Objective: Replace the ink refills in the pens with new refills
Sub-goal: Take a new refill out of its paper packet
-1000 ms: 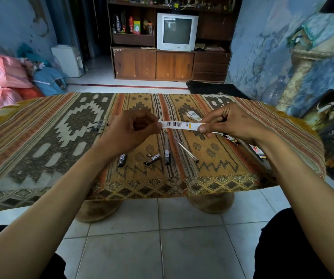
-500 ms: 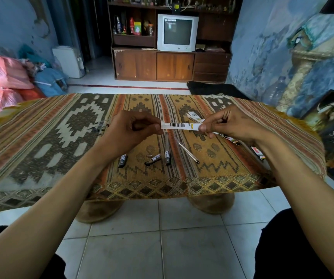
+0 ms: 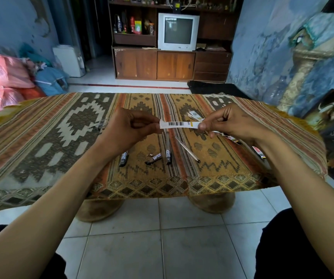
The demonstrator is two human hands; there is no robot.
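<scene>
Head view: patterned tablecloth (image 3: 41, 137), television (image 3: 178, 32) behind.

I see both hands above the patterned woven tablecloth (image 3: 65, 137): my left hand (image 3: 126, 127) pinches one end of a narrow white barcoded refill packet (image 3: 179, 124), my right hand (image 3: 228, 123) the other. Below lie black pen pieces (image 3: 153, 159) and a thin silver refill (image 3: 187, 149).
</scene>
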